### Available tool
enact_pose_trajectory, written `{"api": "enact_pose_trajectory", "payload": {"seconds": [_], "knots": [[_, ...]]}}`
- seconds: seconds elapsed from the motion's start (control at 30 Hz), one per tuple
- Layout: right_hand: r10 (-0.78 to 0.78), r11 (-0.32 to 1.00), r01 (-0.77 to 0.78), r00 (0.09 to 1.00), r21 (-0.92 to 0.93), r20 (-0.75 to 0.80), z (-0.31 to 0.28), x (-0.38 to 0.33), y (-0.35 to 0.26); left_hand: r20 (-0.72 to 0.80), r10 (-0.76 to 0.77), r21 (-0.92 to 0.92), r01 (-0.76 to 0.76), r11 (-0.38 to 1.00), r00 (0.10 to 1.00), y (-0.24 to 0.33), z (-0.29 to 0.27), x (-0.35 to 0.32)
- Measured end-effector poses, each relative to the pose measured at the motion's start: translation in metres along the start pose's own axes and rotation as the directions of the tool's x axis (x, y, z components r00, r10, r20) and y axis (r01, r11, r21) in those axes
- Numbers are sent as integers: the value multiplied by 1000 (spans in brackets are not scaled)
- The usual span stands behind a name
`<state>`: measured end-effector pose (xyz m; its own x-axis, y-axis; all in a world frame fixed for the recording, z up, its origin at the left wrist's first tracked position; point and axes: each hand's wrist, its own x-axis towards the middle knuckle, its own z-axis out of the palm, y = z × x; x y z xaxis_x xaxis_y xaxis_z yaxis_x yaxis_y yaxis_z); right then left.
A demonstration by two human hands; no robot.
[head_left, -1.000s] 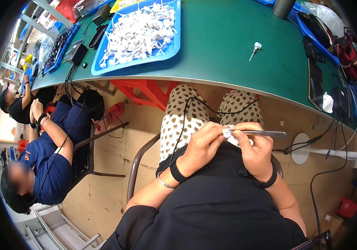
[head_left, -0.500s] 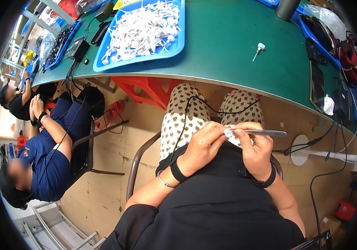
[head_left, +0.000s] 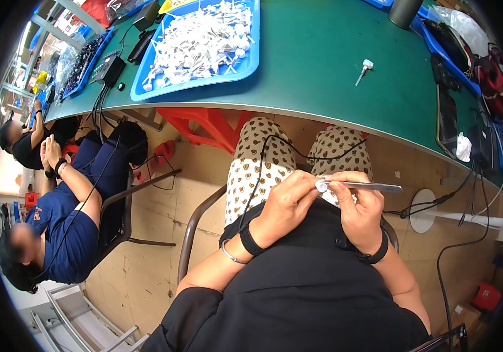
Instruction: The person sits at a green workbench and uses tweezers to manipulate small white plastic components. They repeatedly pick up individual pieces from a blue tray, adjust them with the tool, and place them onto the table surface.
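Over my lap, my left hand (head_left: 289, 202) pinches a small white round plastic part (head_left: 321, 186) between thumb and fingers. My right hand (head_left: 360, 211) is closed on metal tweezers (head_left: 375, 186), whose broad end sticks out to the right. The tips of the tweezers meet the white part, but my fingers hide just where they touch. A similar white part with a thin stem (head_left: 365, 71) lies alone on the green table (head_left: 316, 53). Many more of these white pieces fill a blue tray (head_left: 250, 66) at the table's far left.
Two co-workers sit at left, the nearer in a navy shirt (head_left: 72, 234). A red stool (head_left: 207, 126) stands under the table. Black cables (head_left: 445, 258) hang at right below a phone-like dark slab (head_left: 446, 120). A black cord (head_left: 263, 170) crosses my lap.
Hardly anything differs. Both hands hold the same pose, and the tweezers have shifted very slightly at the white part.
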<state>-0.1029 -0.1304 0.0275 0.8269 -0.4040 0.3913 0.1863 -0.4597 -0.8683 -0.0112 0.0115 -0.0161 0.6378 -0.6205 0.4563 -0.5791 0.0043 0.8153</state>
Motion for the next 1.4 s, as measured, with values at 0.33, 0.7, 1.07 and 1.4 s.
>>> {"api": "enact_pose_trajectory", "payload": {"seconds": [0.33,0.7,1.07,1.4], "knots": [[-59,998,59,998,-34,14,-2,2,-1,33,-20,5,20,1000,999,0,0,-2],[-99,992,101,995,-79,28,-1,4,1,36,-2,-14,2,1000,999,-2,1,-3],[-49,998,50,999,-45,13,-1,2,-1,28,4,2,-4,1000,1000,-2,1,-3],[-130,982,133,991,-131,37,0,5,-2,48,-2,-8,3,1000,999,-2,2,-3]]}}
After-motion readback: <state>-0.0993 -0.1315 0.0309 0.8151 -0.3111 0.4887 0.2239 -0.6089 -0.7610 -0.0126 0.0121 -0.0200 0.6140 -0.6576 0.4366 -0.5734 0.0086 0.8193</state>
